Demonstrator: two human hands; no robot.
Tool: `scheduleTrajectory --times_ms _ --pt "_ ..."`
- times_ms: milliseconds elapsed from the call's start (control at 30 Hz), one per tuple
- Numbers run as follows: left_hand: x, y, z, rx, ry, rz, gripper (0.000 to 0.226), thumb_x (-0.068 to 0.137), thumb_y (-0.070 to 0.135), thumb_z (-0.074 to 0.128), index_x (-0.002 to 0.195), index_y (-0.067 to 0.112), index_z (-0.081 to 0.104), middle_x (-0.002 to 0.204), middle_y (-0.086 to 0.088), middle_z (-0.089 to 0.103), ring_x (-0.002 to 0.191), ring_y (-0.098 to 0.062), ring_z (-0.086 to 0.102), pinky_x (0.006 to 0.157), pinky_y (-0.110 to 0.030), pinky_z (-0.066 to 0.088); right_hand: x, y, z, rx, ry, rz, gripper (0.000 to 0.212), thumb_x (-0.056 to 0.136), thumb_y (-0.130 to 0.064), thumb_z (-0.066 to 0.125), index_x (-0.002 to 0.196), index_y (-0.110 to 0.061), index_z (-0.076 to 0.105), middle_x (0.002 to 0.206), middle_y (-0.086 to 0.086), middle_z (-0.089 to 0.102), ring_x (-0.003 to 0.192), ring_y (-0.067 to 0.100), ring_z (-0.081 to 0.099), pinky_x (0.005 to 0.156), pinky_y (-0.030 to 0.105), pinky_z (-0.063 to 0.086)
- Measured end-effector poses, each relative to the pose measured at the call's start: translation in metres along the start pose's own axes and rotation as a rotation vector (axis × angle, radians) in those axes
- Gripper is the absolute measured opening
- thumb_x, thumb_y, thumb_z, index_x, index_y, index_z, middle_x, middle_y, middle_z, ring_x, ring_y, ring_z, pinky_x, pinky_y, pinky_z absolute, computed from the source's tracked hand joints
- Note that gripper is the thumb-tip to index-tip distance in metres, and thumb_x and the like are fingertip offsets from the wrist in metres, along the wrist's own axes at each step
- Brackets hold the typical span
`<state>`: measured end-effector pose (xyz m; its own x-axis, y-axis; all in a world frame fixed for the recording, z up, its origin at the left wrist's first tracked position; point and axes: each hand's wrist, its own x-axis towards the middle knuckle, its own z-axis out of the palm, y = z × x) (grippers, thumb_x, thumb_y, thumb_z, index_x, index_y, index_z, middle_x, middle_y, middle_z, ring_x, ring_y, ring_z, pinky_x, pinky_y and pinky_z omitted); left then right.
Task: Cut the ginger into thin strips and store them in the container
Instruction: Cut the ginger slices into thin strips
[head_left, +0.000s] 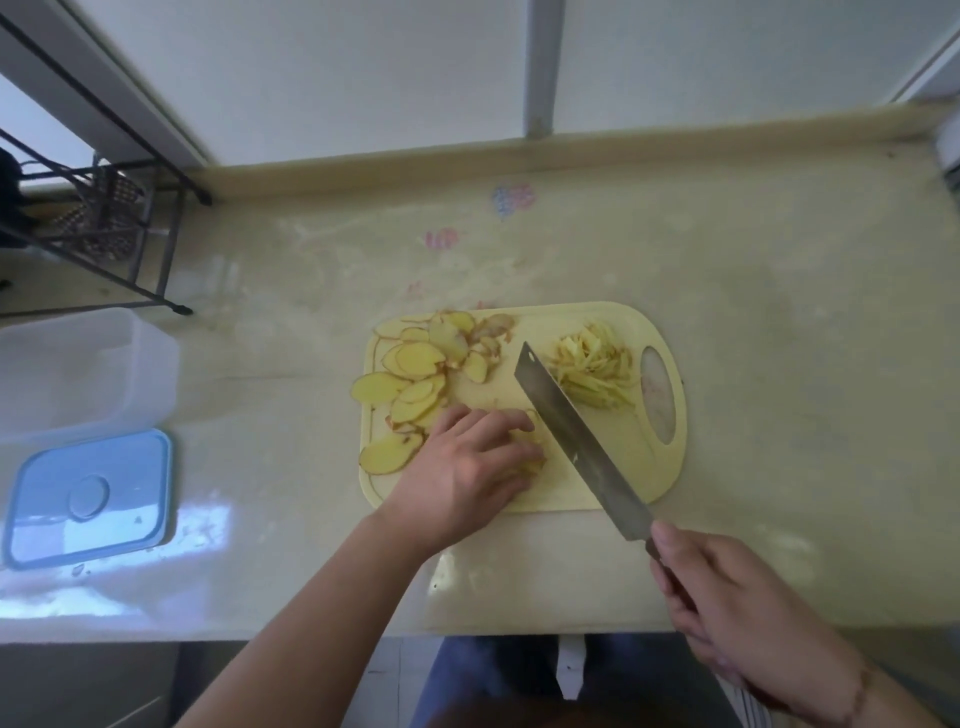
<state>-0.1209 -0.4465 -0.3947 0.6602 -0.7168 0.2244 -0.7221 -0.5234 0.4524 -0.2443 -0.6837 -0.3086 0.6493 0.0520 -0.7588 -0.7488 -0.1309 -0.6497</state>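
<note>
The right hand (737, 608) is nearest, hanging off the worktop's near edge towards its right end, its fingers (680, 618) wrapped round the dark handle of a cleaver (576, 436). The broad blade runs up and to the left across a pale yellow cutting board (660, 467) that lies about midway along the worktop (779, 312), nearer the near edge than the far one.

The left hand (467, 467) lies palm down on the board's near left part. Its curled fingers (498, 426) press a small stack of ginger slices (530, 457), which shows just beyond the fingertips and lies just beside the left face of the blade. Whether the blade's edge is touching the stack I cannot tell.

A loose spread of uncut ginger slices (410, 374) covers the board's left and far left part, behind and left of the left hand. On the other side of the blade, near the board's handle hole at its right end, lies a heap of thin ginger strips (592, 369).

At the worktop's left edge stands a clear plastic container (88, 369), open, well apart from the board. Its blue lid (88, 499) lies flat just in front of it, towards the near left corner.
</note>
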Motion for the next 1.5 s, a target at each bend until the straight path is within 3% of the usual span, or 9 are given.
scheduleTrajectory --times_ms 233,400,633,833,1067,1167,1233,1367,1500 --pt "-0.003 0.014 0.015 -0.075 0.152 -0.129 0.012 0.088 0.016 0.077 0.099 0.011 0.077 0.113 -0.007 0.067 0.098 -0.024 0.061 0.084 -0.039 0.052 0.004 -0.012 -0.02 -0.094 0.06 0.007 0.068 0.065 -0.082 0.046 0.064 -0.013 0.046 0.052 0.006 0.033 0.037 0.016 0.024 0.038 0.018 0.025" --pt "0.0 0.026 0.026 -0.095 0.234 -0.187 0.016 0.088 0.014 0.079 0.103 0.01 0.076 0.108 -0.007 0.068 0.093 -0.024 0.063 0.081 -0.039 0.051 0.006 -0.012 -0.007 -0.109 0.053 0.014 0.068 0.082 -0.077 0.038 0.071 -0.009 0.045 0.052 0.004 0.033 0.04 0.015 0.026 0.039 0.021 0.024" --pt "0.003 0.014 0.019 0.046 0.189 -0.135 0.025 0.086 0.029 0.079 0.106 0.015 0.077 0.109 0.003 0.071 0.108 -0.029 0.062 0.086 -0.044 0.044 0.008 -0.001 0.011 -0.359 0.121 -0.103 0.092 0.062 -0.1 0.024 0.071 -0.01 0.039 0.05 -0.003 0.034 0.046 0.007 0.032 0.048 0.023 0.028" --pt "0.003 0.015 0.019 -0.004 0.135 -0.093 0.018 0.092 0.022 0.075 0.103 0.008 0.077 0.116 -0.008 0.068 0.106 -0.031 0.063 0.088 -0.044 0.05 0.009 -0.004 0.006 -0.373 0.12 -0.059 0.098 0.057 -0.104 0.021 0.074 -0.009 0.04 0.053 -0.002 0.035 0.049 0.008 0.034 0.051 0.031 0.03" --pt "0.007 0.02 0.014 0.008 0.12 -0.125 0.018 0.093 0.02 0.074 0.102 0.005 0.076 0.108 -0.006 0.072 0.105 -0.029 0.066 0.09 -0.042 0.051 -0.01 -0.023 0.014 -0.503 0.139 -0.038 0.061 0.073 -0.079 0.018 0.078 -0.026 0.047 0.056 0.0 0.049 0.05 0.005 0.049 0.055 0.023 0.041" --pt "0.007 0.021 0.014 -0.002 0.104 -0.135 0.017 0.093 0.018 0.074 0.103 0.005 0.076 0.11 -0.006 0.071 0.108 -0.029 0.066 0.09 -0.043 0.051 -0.011 -0.025 0.011 -0.601 0.224 -0.215 0.06 0.081 -0.071 0.016 0.077 -0.02 0.048 0.076 -0.004 0.062 0.054 -0.002 0.053 0.056 0.006 0.039" --pt "0.008 0.021 0.014 -0.014 0.093 -0.143 0.017 0.093 0.017 0.074 0.105 0.005 0.076 0.113 -0.007 0.071 0.109 -0.031 0.066 0.091 -0.043 0.051 -0.013 -0.029 0.013 -0.534 0.251 -0.16 0.062 0.077 -0.071 0.017 0.078 -0.018 0.049 0.087 -0.009 0.062 0.067 -0.001 0.057 0.06 0.008 0.04" --pt "0.008 0.02 0.012 -0.029 0.062 -0.159 0.02 0.092 0.017 0.074 0.107 0.004 0.075 0.119 -0.007 0.07 0.112 -0.032 0.064 0.094 -0.043 0.05 -0.008 -0.029 0.012 -0.575 0.213 -0.209 0.077 0.087 -0.083 0.011 0.055 -0.026 0.052 0.055 -0.003 0.058 0.058 -0.004 0.055 0.048 -0.003 0.029" --pt "0.01 0.022 0.011 -0.038 0.05 -0.168 0.022 0.092 0.016 0.074 0.11 0.003 0.074 0.121 -0.007 0.069 0.111 -0.031 0.064 0.095 -0.043 0.05 0.007 -0.015 0.017 -0.416 0.192 -0.107 0.092 0.048 -0.106 0.001 0.066 -0.032 0.052 0.039 -0.017 0.05 0.038 -0.002 0.048 0.04 0.006 0.032"
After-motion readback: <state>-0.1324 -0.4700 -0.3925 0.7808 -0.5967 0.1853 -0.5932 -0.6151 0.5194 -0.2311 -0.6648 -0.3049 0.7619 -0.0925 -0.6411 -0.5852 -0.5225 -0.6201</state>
